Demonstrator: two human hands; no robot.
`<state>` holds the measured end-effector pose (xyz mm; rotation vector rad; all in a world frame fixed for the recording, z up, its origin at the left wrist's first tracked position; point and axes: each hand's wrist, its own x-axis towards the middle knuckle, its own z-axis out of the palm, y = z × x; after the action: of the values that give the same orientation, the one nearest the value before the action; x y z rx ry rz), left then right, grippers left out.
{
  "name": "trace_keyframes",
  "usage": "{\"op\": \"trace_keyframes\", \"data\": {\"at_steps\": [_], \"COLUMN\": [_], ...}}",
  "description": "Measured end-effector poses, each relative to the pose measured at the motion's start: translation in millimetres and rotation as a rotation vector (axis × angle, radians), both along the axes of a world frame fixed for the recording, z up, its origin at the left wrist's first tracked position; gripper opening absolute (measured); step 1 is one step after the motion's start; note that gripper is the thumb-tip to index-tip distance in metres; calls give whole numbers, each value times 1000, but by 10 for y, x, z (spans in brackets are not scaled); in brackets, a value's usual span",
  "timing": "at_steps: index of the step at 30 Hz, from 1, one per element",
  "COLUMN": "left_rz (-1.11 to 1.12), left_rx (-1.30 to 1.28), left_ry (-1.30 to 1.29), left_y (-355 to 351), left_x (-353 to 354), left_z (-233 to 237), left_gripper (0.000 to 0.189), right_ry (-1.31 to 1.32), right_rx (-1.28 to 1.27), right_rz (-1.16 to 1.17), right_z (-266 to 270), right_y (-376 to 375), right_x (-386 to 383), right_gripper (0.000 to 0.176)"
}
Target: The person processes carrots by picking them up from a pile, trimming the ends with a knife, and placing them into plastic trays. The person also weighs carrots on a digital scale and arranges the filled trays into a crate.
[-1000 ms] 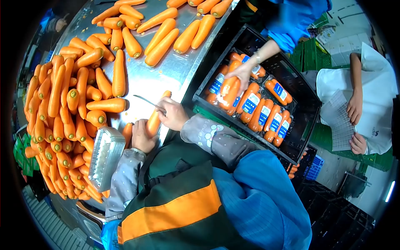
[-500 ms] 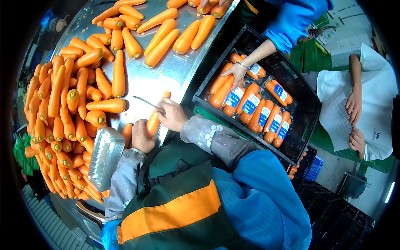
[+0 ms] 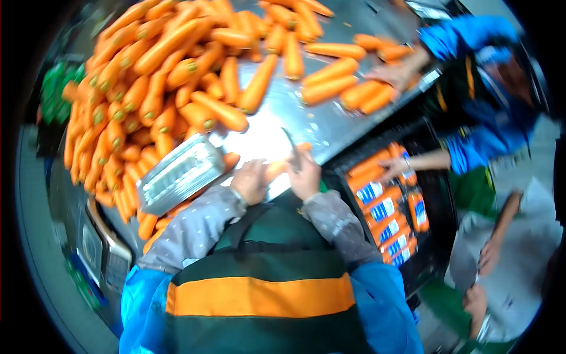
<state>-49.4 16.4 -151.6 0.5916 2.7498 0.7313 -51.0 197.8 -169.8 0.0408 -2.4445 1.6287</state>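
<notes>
My left hand (image 3: 250,182) is closed on the near end of a carrot (image 3: 275,170) on the metal table. In my right hand (image 3: 305,177) is a knife (image 3: 290,140), its thin curved blade pointing up and away from me, close to the carrot's far end. Motion blur softens both hands and the blade. Just left of my left hand, a stack of clear plastic trays (image 3: 181,175) leans against a large pile of carrots (image 3: 159,76). Another carrot (image 3: 231,160) lies between the trays and my left hand.
A black crate (image 3: 439,203) to the right holds labelled packs of carrots (image 3: 383,209). A co-worker in blue sleeves has one hand (image 3: 396,74) by loose carrots on the metal table (image 3: 348,133) and the other in the crate. Farther right stands a person in a white shirt (image 3: 513,253).
The view has swung, so the pile sits higher and the crate lower in it. My hands still hold the carrot and knife. A co-worker's head and upper body have come into sight.
</notes>
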Motion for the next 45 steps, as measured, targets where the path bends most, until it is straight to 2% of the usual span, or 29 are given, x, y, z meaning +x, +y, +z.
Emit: {"op": "trace_keyframes", "data": {"at_steps": [4,6,8,10,12,13,16,17,18,20,23,26,29,31,34,35,36,38,40,44,45], "left_rz": [61,112,138,148,171,179,121,150,137,113,320,373,316,284,536,472,471,517,586,598,599], "left_rx": [167,161,176,231,260,275,307,307,344,168,11,-439,-461,-437,121,88,27,-87,-263,-347,-420], "left_ry": [-110,-129,-178,-186,-225,-166,-55,-97,25,121,300,217,167,208,149,459,664,771,736,780,711], "left_y": [58,-21,-137,-250,-311,-337,-347,-304,-268,-232,-283,-509,-521,-563,-706,-851,-937,-1121,-1239,-1348,-1374], "left_x": [-77,-64,-19,74,97,97,-160,-307,-431,-680,-995,-1177,-1192,-1175,-1236,-1323,-1376,-1537,-1669,-1968,-2071], "left_z": [222,321,302,426,474,542,744,828,784,813,615,418,428,460,663,685,810,964,1116,1277,1308], "left_gripper": [63,55,51,42,39,36,33,30,31,35,42,43,40,39,36,36,35,37,37,41,47], "right_ry": [13,133,-142,-301,-181,-173,-246,-261,-339,-489,-570,-598,-594,-632,-693,-720,-744,-814,-878,-862,-860], "right_rx": [-113,-167,-363,-368,-278,-242,-295,-325,-374,-471,-573,-603,-607,-706,-932,-1001,-1072,-1061,-1020,-1055,-1064], "right_rz": [8,-37,-128,-202,-113,-63,-5,12,16,27,86,154,173,166,206,229,252,338,333,247,241], "right_z": [-232,-426,-420,-91,-120,-51,-26,-12,75,281,290,331,315,335,428,472,484,454,492,488,461], "right_y": [105,204,350,407,457,429,331,298,251,133,18,1,18,10,20,32,52,124,157,142,146], "right_x": [-74,-142,-119,-128,-242,-267,-328,-336,-309,-231,-79,-23,-34,-25,7,17,29,83,111,114,119], "right_gripper": [8,10,13,13,14,13,10,8,8,7,6,8,9,12,19,20,21,23,23,19,19]}}
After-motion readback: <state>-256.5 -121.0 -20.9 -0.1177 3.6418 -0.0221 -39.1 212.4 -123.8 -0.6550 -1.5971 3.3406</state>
